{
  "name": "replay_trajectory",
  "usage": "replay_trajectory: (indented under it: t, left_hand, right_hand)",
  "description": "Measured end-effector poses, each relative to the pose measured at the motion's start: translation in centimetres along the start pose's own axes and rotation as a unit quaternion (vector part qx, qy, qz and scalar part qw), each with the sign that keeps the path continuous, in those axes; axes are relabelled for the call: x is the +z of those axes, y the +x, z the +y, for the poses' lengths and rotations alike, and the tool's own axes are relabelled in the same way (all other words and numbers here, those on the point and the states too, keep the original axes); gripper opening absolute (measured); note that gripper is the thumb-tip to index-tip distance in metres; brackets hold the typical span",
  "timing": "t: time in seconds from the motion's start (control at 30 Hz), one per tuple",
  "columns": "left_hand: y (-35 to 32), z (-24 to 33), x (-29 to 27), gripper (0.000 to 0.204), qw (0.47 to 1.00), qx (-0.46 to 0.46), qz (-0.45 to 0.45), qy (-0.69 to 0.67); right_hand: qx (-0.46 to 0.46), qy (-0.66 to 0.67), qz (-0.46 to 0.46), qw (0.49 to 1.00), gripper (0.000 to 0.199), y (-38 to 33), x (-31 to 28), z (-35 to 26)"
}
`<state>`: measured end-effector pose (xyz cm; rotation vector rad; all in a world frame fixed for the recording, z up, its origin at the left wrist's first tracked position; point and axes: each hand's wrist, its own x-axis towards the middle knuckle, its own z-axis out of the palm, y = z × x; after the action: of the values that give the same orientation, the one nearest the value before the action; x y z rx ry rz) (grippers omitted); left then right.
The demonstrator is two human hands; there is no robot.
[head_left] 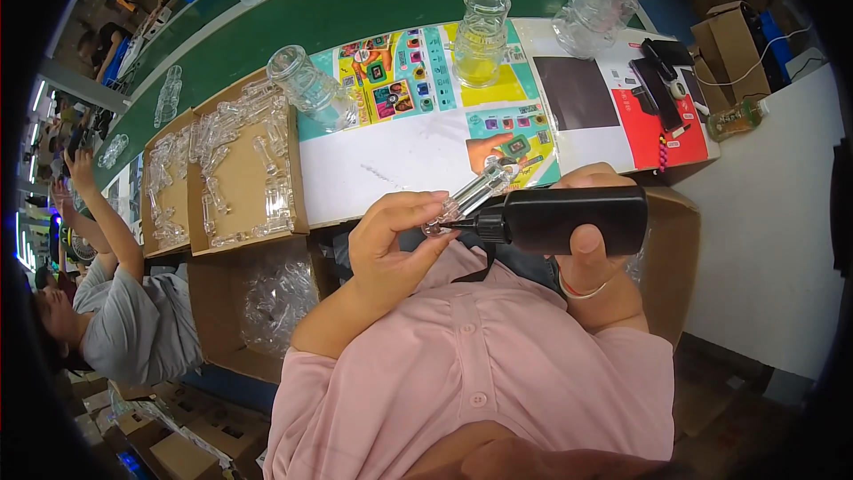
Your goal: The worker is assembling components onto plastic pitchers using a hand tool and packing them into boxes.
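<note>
At frame centre, the left hand [395, 236] pinches a clear plastic tube piece [466, 198]; the right hand [593, 240] clenches a black squeeze bottle [569, 218]. Best keep the nozzle steady on the piece's end.

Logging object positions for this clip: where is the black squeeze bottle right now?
In the head view, the black squeeze bottle lies sideways in the right hand, right of centre, its nozzle touching the clear plastic piece held by the left hand.

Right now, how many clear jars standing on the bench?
2. One jar with yellow liquid stands on the printed sheet, top centre; the other jar tilts by the cardboard tray. Bagged ones top right may hide more.
</note>
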<state>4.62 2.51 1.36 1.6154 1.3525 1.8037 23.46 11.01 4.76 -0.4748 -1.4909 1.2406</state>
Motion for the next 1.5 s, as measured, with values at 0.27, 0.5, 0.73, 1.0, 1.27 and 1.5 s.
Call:
replay_trajectory:
  t: [0.27, 0.5, 0.73, 1.0, 1.27, 1.5]
  left_hand:
    - [0.0, 0.3, -0.4, 0.033, 0.999, 0.02, 0.003, 0.026]
    - [0.0, 0.7, -0.7, 0.033, 0.996, 0.038, 0.0, 0.083]
    - [0.1, 0.9, -0.9, 0.035, 0.993, 0.038, -0.005, 0.11]
    - [0.0, 1.1, -1.4, 0.036, 0.998, -0.019, -0.026, 0.054]
    - [-0.5, 1.3, -1.9, 0.041, 0.905, -0.257, -0.064, -0.333]
    - [-0.7, 0.8, -2.2, 0.037, 0.885, -0.263, -0.069, -0.377]
  right_hand:
    - [-0.113, -0.108, -0.061, 0.986, 0.038, 0.0, -0.4, -0.4]
    - [-0.129, -0.113, -0.086, 0.981, 0.034, 0.4, -0.3, -1.5]
    - [-0.225, -0.175, -0.188, 0.94, 0.046, 0.2, -0.2, -2.9]
    - [-0.386, -0.162, -0.188, 0.888, 0.04, 0.7, 0.8, -2.4]
    - [-0.414, -0.091, -0.183, 0.887, 0.04, 0.6, 0.8, -1.6]
    - [-0.416, -0.077, -0.23, 0.876, 0.029, 0.4, 0.7, -1.6]
